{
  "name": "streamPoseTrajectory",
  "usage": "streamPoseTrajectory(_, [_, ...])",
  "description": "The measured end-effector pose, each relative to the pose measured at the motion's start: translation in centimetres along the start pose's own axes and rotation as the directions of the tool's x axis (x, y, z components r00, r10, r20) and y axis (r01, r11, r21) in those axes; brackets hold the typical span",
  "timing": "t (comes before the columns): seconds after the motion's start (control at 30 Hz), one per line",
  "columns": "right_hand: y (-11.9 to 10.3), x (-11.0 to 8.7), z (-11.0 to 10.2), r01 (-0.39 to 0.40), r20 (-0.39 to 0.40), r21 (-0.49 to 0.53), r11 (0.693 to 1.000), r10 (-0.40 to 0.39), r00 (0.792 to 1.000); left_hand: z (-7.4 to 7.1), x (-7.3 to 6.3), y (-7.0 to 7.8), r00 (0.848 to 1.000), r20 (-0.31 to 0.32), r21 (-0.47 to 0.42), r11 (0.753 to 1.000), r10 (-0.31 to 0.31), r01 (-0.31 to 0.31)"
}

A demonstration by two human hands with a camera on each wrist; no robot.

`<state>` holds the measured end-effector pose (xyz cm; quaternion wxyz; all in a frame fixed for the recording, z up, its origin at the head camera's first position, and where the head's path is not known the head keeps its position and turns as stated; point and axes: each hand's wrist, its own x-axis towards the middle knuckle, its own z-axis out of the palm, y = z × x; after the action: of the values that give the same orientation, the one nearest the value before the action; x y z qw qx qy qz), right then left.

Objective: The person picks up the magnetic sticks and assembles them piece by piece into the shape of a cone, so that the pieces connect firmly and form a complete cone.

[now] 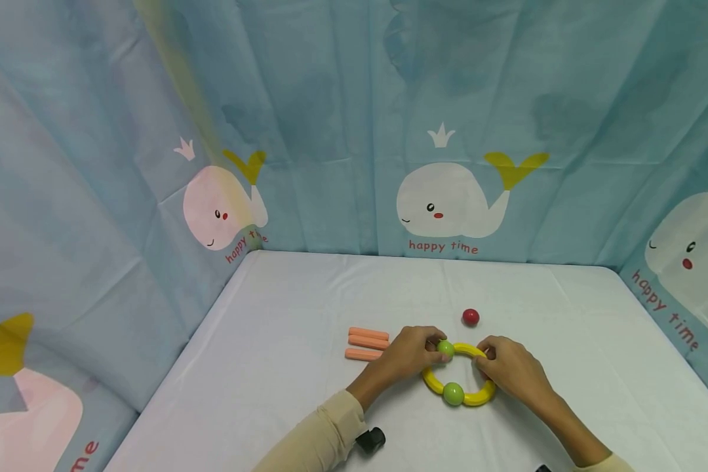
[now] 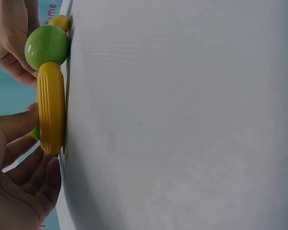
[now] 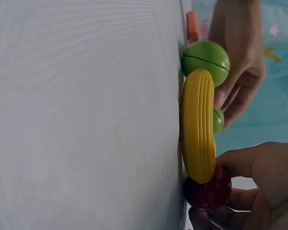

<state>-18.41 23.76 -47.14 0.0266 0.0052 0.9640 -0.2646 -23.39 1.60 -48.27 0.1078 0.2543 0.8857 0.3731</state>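
Observation:
A ring of yellow curved pieces (image 1: pixel 480 397) joined by balls lies on the white table. One green ball (image 1: pixel 453 394) sits at the ring's near side. My left hand (image 1: pixel 414 353) pinches another green ball (image 1: pixel 446 349) at the far left of the ring, thumb and fingers on either side. On the ring's right, my right hand (image 1: pixel 516 368) holds a dark red ball (image 3: pixel 209 191) between thumb and fingers, at the end of a ribbed yellow piece (image 3: pixel 198 127). In the head view that hand mostly hides this ball.
Past the ring a loose red ball (image 1: pixel 471 317) lies on the table (image 1: pixel 295 308). Several orange sticks (image 1: pixel 368 342) lie side by side just left of my left hand. Blue curtains (image 1: pixel 330 131) printed with whales stand along the table's back and sides.

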Motion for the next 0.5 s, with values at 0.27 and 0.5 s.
streamPoseTrajectory(0.27, [0.0,-0.1,0.2,-0.001,-0.003,0.004,1.000,0.001,1.000,-0.1,-2.0,0.4,0.983,-0.104,0.122,0.979,-0.153,0.165])
streamPoseTrajectory(0.5, [0.0,0.0,0.1,-0.004,-0.003,-0.002,1.000,0.004,1.000,0.0,-3.3,1.2,0.969,-0.089,0.095,0.966,-0.230,0.238])
